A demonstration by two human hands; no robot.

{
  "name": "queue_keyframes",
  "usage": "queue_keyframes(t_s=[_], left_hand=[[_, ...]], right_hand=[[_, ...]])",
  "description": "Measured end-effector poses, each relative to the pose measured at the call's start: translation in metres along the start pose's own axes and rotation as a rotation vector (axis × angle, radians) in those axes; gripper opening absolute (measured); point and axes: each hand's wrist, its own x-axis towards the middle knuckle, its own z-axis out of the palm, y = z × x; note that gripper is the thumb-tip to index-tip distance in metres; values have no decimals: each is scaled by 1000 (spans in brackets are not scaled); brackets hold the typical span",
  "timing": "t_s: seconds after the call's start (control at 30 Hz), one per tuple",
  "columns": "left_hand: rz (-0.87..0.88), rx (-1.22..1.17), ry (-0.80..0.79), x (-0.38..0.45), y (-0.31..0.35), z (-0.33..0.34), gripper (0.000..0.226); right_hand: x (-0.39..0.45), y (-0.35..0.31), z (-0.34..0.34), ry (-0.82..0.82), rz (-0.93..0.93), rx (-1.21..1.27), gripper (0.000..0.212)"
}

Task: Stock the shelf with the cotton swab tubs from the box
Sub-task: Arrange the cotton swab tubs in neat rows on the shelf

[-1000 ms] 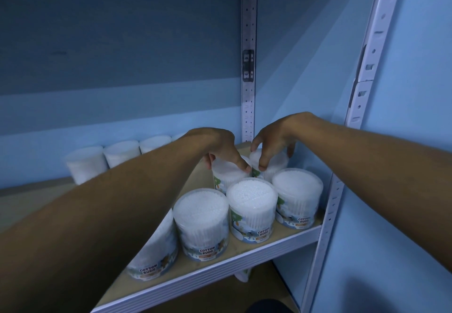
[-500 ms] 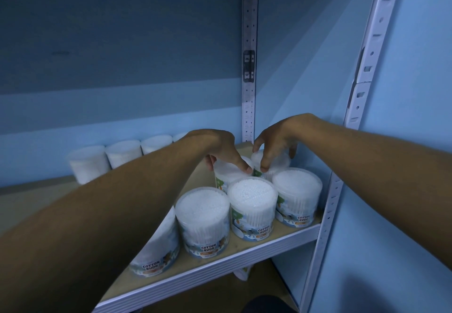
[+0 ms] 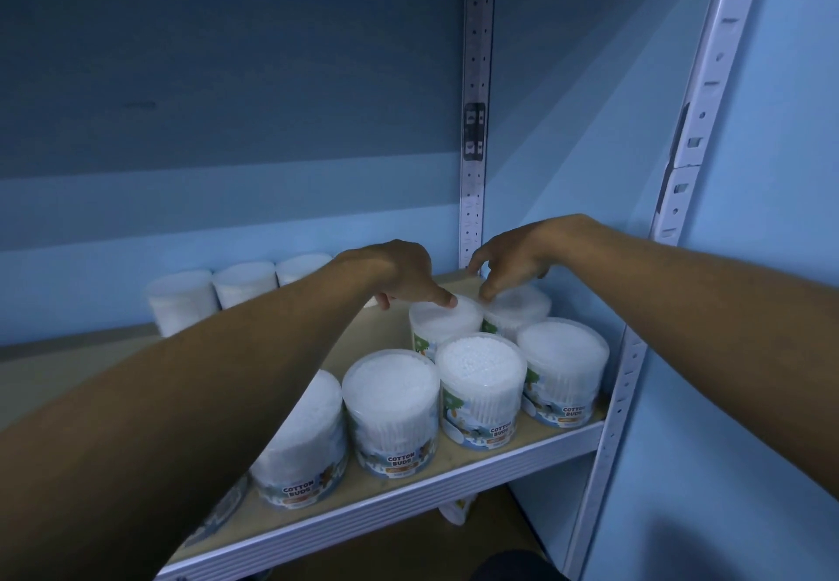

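Clear round cotton swab tubs stand on the wooden shelf (image 3: 458, 474). The front row holds several, among them one at the right end (image 3: 563, 362) and one beside it (image 3: 481, 381). Behind them stand two more tubs (image 3: 447, 324) (image 3: 522, 308). My left hand (image 3: 399, 276) hovers over the left one of the two, index fingertip on its lid and thumb clear of its side. My right hand (image 3: 513, 262) is spread above the right one, one fingertip touching its lid. Neither hand grips anything. The box is out of view.
Three more tubs (image 3: 245, 283) line the blue back wall at the left. White slotted uprights (image 3: 474, 172) (image 3: 694, 149) frame the shelf's right end, with the blue side wall just beyond. Bare board lies between the back row and the front tubs. Another shelf board is overhead.
Both hands have loosened from the two second-row tubs and risen slightly; the fingers that pinched the lids are now spread, only the fingertips touching. The tubs stay in place.
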Motion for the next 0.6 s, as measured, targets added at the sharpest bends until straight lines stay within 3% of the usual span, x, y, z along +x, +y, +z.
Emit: queue_keyframes(t_s=[0.23,0.6], left_hand=[[-49,128,68,-7,-57,-5,61],[-110,105,125,11,-131,-2,76]], right_hand=[[19,-20,-5,61,-61,-23,67],[67,-71,-5,145,-135,-65,74]])
